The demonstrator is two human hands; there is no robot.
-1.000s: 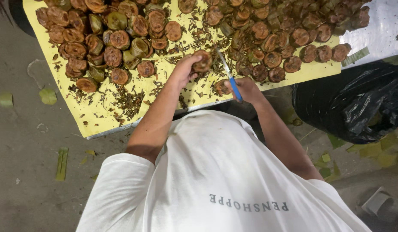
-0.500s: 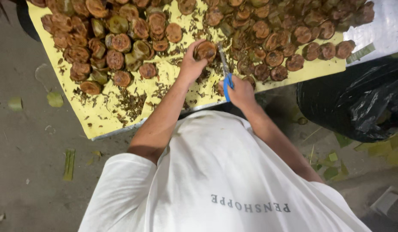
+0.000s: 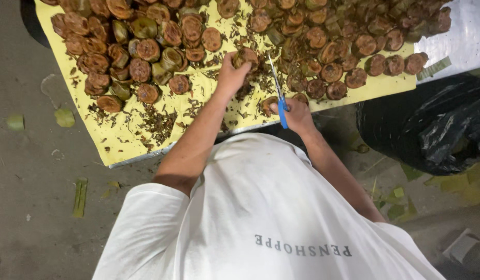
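My left hand [image 3: 230,77] grips a round brown leaf-wrapped cake [image 3: 246,56] just above the yellow sheet [image 3: 126,140]. My right hand [image 3: 297,115] holds blue-handled scissors [image 3: 278,93], their blades pointing up toward the cake, the tips a short way to its right. A second brown cake [image 3: 267,105] lies by my right thumb. Brown trimmings are scattered on the sheet under both hands.
Several brown wrapped cakes [image 3: 146,49] lie in rows over the sheet, left and right [image 3: 354,57]. A black plastic bag [image 3: 437,129] stands on the floor at the right. Green leaf scraps [image 3: 80,197] litter the grey floor. My white shirt [image 3: 260,218] fills the foreground.
The left hand has lifted the cake slightly away from me. The right hand with the scissors has come up, blades now standing nearer the cake.
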